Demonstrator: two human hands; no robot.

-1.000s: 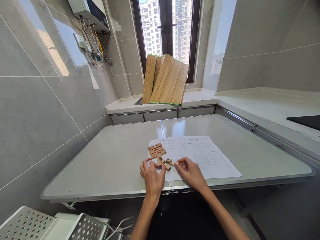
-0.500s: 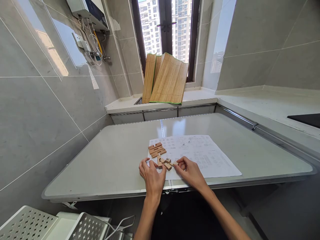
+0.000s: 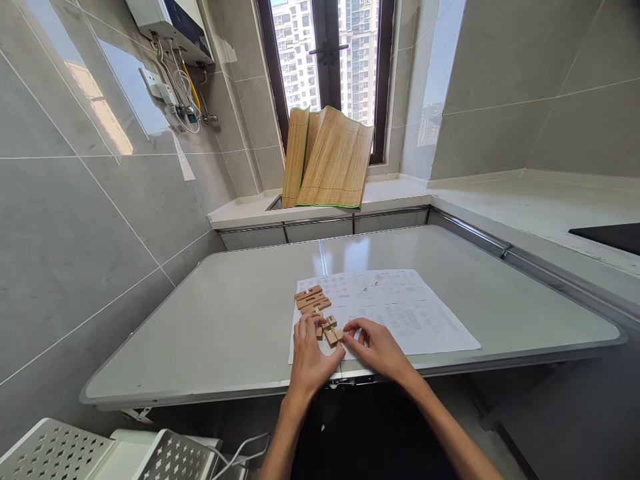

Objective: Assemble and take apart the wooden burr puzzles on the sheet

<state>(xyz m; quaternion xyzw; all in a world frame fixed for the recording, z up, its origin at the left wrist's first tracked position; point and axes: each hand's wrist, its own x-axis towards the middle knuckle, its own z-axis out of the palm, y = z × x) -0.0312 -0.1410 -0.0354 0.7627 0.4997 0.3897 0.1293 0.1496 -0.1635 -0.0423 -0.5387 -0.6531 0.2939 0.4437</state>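
- Several blocks (image 3: 331, 337) are apparently being lined up
- Left hand (image 3: 311, 352): fingers curve apart around them
- Right hand (image 3: 376, 347): fingertips beside one, grip unclear
- Next move likely needs light pressure

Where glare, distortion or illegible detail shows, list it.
Head view: pale glare far back on the table; head view: bright reflections on the left wall tiles; head view: wide-angle stretching toward the edges; head view: print on the paper sheet too small to read.
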